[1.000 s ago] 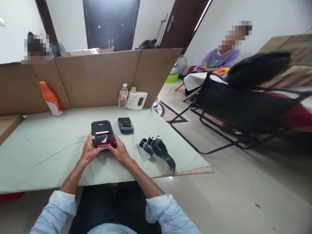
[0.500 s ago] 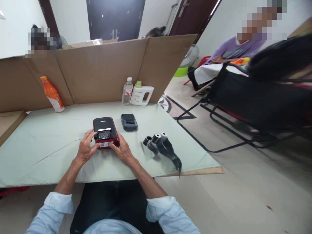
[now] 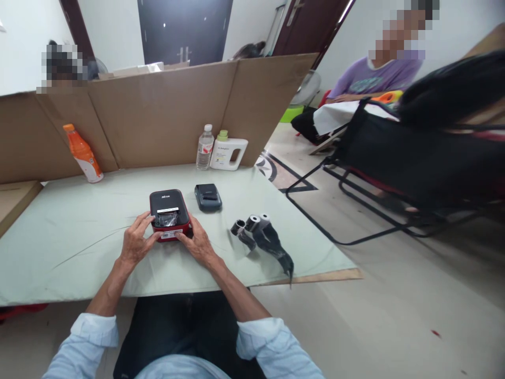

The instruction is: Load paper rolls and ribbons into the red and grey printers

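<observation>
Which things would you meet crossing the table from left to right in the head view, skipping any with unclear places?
Orange bottle → black-and-red device → small dark device → cluster of rolls.

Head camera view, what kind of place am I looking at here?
Probably an ordinary indoor room with a makeshift work area, though home or office I can't tell. A tall cardboard partition stands behind the pale green table, and a dark double door shows beyond.

Left of the hands (image 3: 136, 243) the tabletop (image 3: 84, 273) lies free; rightward, rolls (image 3: 262, 237) obstruct.
</observation>
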`<state>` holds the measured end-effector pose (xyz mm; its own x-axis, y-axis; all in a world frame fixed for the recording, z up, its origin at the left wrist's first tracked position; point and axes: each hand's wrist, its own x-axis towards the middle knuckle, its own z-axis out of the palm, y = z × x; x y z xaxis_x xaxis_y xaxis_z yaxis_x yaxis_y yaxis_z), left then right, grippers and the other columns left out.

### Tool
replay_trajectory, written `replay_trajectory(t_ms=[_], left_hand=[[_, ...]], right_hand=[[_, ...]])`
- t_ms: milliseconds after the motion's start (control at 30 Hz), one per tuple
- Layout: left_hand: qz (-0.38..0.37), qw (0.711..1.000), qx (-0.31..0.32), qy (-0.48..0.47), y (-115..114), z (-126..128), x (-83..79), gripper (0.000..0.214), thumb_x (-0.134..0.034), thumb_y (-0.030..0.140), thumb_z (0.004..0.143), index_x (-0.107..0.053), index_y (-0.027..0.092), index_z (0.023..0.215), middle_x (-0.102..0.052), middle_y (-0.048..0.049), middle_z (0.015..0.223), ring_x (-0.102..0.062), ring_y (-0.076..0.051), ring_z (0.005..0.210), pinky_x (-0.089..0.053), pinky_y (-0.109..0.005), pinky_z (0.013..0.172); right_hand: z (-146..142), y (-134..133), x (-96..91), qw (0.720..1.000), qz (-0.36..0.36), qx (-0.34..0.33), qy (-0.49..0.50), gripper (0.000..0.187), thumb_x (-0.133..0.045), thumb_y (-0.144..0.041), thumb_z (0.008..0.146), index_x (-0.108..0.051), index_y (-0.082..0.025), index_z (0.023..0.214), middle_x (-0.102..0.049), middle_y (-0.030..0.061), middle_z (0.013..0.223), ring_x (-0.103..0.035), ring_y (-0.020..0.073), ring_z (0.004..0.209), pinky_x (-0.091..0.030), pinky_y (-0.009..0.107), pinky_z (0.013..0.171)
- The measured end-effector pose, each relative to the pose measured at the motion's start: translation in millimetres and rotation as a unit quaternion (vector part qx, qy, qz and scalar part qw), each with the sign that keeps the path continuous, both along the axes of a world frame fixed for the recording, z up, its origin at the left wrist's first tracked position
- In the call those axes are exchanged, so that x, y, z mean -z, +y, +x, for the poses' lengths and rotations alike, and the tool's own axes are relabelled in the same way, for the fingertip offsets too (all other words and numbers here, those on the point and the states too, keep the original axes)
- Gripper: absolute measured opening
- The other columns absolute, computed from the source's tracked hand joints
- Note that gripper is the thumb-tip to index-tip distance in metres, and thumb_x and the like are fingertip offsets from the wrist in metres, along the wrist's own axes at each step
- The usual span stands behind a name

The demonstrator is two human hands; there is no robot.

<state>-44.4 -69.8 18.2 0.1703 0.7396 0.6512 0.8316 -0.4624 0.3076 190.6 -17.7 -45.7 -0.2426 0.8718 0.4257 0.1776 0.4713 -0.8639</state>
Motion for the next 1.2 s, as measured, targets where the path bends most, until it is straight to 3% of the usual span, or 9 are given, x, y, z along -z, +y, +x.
replay_trajectory(t_ms=[433,1200], left_hand=[[0.003,1.0,0.006,0.011,0.3,0.3,-4.4,0.038,-0.073,0.037,0.096,-0.067,0.022,0.131,-0.071,-0.0152,0.138,-0.071,-0.03,0.127,-0.063,-0.047,0.106],[-0.026,1.0,-0.009,0.012,-0.6,2.8,-4.4,0.041,-0.07,0.044,0.098,-0.064,0.023,0.133,-0.07,-0.0153,0.141,-0.07,-0.031,0.129,-0.063,-0.049,0.107]], right_hand=[[-1.6,1.4,1.6,1.0,0.008,0.006,-0.011,0.086,-0.071,-0.065,0.094,-0.043,-0.024,0.164,-0.057,0.016,0.157,-0.052,0.0362,0.148,-0.043,0.058,0.124],[-0.9,2.9,3.5,1.0,0.019,0.006,-0.023,0.086,-0.07,-0.065,0.095,-0.04,-0.024,0.166,-0.056,0.0157,0.158,-0.051,0.0341,0.149,-0.042,0.055,0.125]])
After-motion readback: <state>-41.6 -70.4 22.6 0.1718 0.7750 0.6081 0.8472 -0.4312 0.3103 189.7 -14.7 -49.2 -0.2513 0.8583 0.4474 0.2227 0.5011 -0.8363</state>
